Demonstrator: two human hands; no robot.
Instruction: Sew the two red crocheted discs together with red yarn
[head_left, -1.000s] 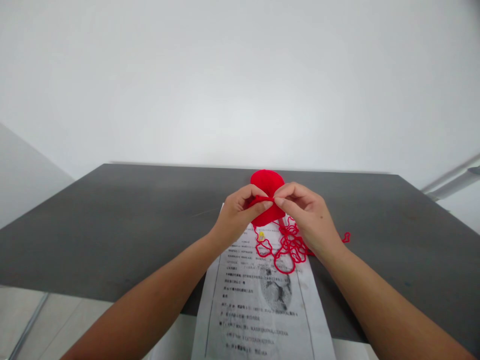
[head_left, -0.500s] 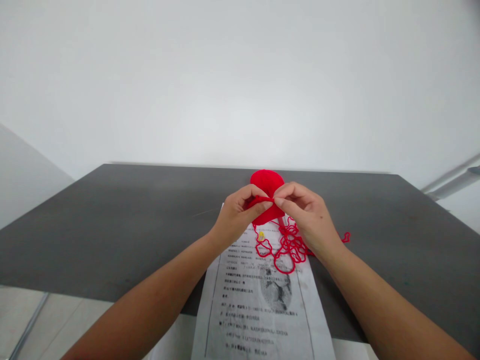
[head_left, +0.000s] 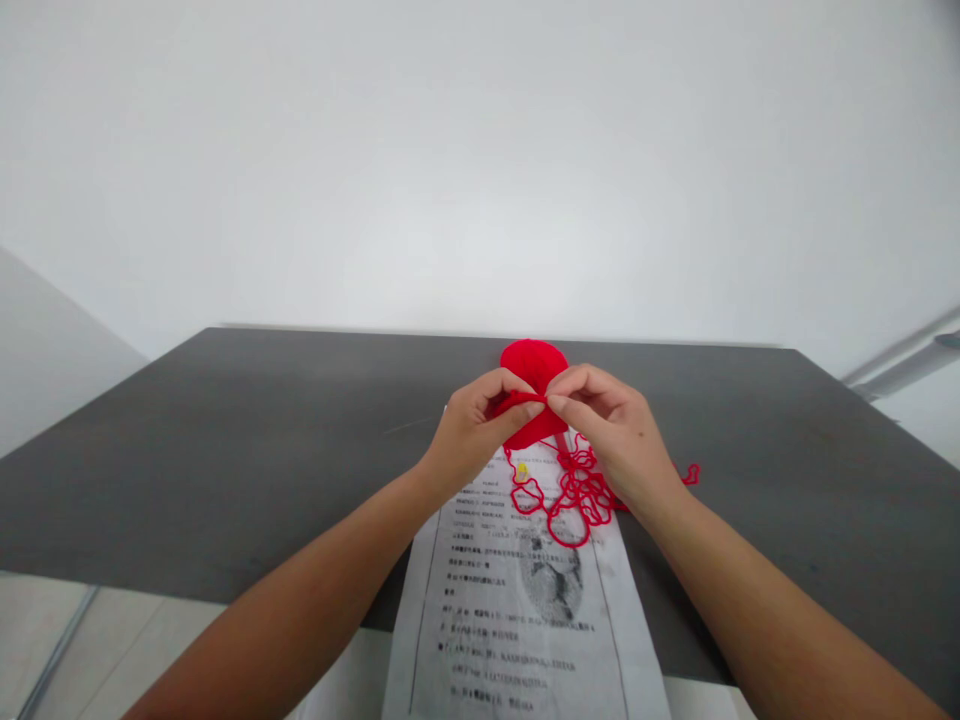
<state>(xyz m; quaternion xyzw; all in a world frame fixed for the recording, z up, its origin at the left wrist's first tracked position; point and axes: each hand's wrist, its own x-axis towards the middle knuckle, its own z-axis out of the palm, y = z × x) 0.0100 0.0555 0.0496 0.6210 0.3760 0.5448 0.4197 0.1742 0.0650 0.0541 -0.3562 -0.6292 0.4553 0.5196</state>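
My left hand [head_left: 484, 420] is closed, thumb and fingers pinching a red crocheted piece [head_left: 519, 408]. Fingertips of my right hand [head_left: 600, 405] pinch the edge of the same piece, right beside the left thumb. Whether a hook or needle is between the fingers is hidden. Directly behind the hands sits a ball of red yarn [head_left: 534, 360]. Loose, tangled red yarn [head_left: 585, 495] lies below them on a printed sheet [head_left: 480, 640]. A small yellow clip-like item [head_left: 523, 471] rests near the strand at the left of the tangle.
The printed sheet hangs over the front edge of the dark grey table [head_left: 300, 430]. A white wall [head_left: 480, 180] rises behind the table. A short yarn end [head_left: 691, 474] shows to the right of my right wrist.
My right fingertips have shifted very slightly to the left along the crocheted piece. Everything else looks the same.
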